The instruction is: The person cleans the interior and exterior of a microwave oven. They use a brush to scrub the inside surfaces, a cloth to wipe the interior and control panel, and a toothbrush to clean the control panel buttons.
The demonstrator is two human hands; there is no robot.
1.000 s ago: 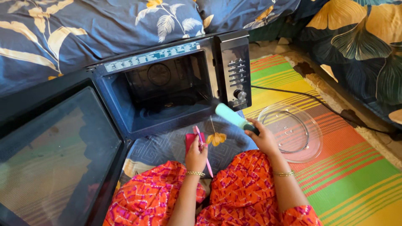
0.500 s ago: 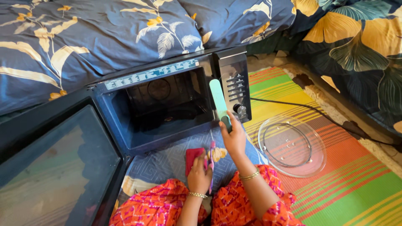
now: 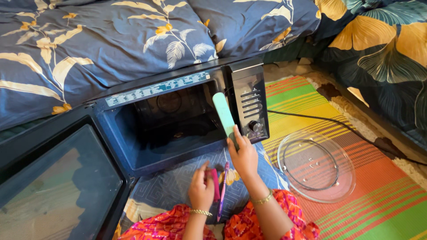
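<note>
A black microwave (image 3: pixel 249 95) stands on the floor with its door (image 3: pixel 53 186) swung wide to the left and its cavity bare. My right hand (image 3: pixel 242 155) grips a long mint-green tool (image 3: pixel 223 113) by its lower end, and the tool points up into the cavity's right side. My left hand (image 3: pixel 201 189) rests low in front of the microwave, closed on a small red cloth (image 3: pixel 212 178) and a thin pink stick (image 3: pixel 222 189).
A glass turntable plate (image 3: pixel 316 165) with its roller ring lies on the striped mat (image 3: pixel 378 195) at the right. A black power cable (image 3: pixel 338 122) runs across the mat. Dark floral bedding (image 3: pixel 111 40) lies behind the microwave. A blue patterned cloth (image 3: pixel 173 184) covers the floor in front.
My right hand swung the green tool from in front of the microwave up and left to the cavity opening. My left hand stayed low with the cloth and stick.
</note>
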